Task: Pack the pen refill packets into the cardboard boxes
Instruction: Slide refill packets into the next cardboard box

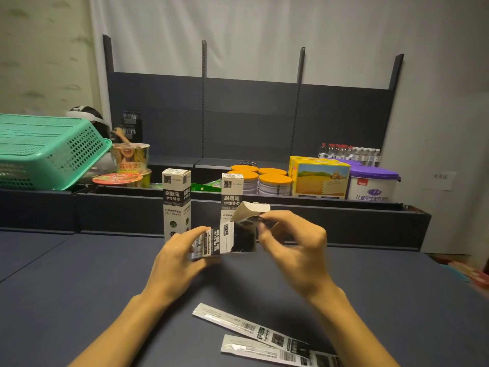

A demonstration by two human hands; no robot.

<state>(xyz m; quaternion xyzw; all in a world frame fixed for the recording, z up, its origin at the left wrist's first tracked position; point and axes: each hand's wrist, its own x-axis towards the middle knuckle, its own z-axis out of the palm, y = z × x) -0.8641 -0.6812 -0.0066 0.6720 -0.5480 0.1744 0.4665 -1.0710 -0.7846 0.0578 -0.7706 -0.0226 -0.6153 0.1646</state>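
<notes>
Above the dark table my left hand point(182, 254) grips a black-and-white cardboard box point(225, 241) lying on its side, with its open end facing right. My right hand point(293, 242) pinches the box's raised lid flap point(251, 210) at that end. The inside of the box looks dark and I cannot see what it holds. Two more boxes of the same kind stand upright behind, one on the left point(176, 202) and one point(231, 192) just behind the held box. Two long silver refill packets point(248, 327) point(275, 352) lie flat on the table near its front edge.
A low dark shelf ledge point(317, 215) runs behind the table. On it sit a tipped green basket point(50, 149), instant noodle cups point(129, 157), orange-lidded cans point(264, 181), a yellow carton point(320, 178), a purple-lidded tub point(373, 184) and water bottles point(349, 152).
</notes>
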